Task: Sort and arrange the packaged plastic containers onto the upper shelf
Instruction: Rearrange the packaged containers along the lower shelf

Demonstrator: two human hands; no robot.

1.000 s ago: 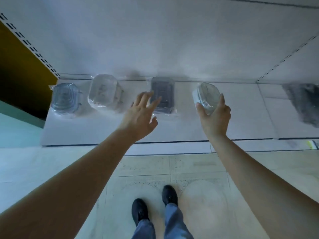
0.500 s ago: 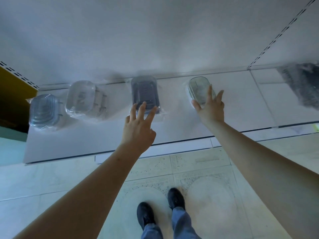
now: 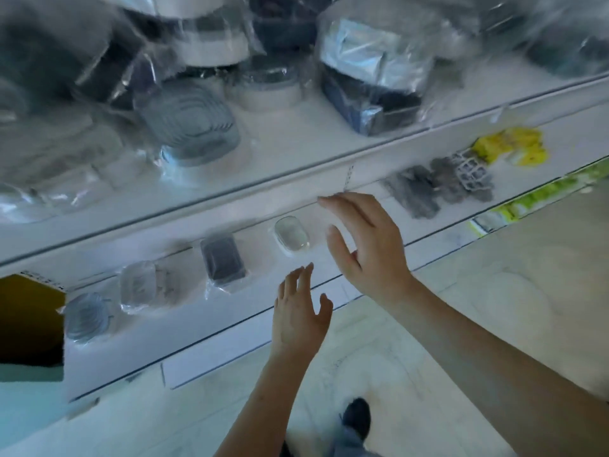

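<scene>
Several wrapped containers stand in a row on the low white shelf (image 3: 138,338): a ribbed grey one (image 3: 86,316) at the left, a clear one (image 3: 138,285), a dark one (image 3: 223,261) and a clear rounded one (image 3: 292,237) at the right. My right hand (image 3: 365,249) hovers just right of the clear rounded one, fingers spread, holding nothing. Lower down, my left hand (image 3: 301,315) is over the shelf's front edge, fingers relaxed and empty. The upper shelf (image 3: 296,173) holds a pile of wrapped containers, among them a ribbed grey one (image 3: 191,127) and a dark box (image 3: 372,80).
Dark grey items (image 3: 438,188) and yellow packages (image 3: 510,146) lie further right on the low shelf. A yellow-brown panel (image 3: 29,318) sits at the left. Pale tiled floor and my dark shoe (image 3: 357,417) are below.
My right hand has let go of the clear rounded container, which now stands on the low shelf. Both hands have drawn back. The view has lifted, bringing the upper shelf's pile into sight.
</scene>
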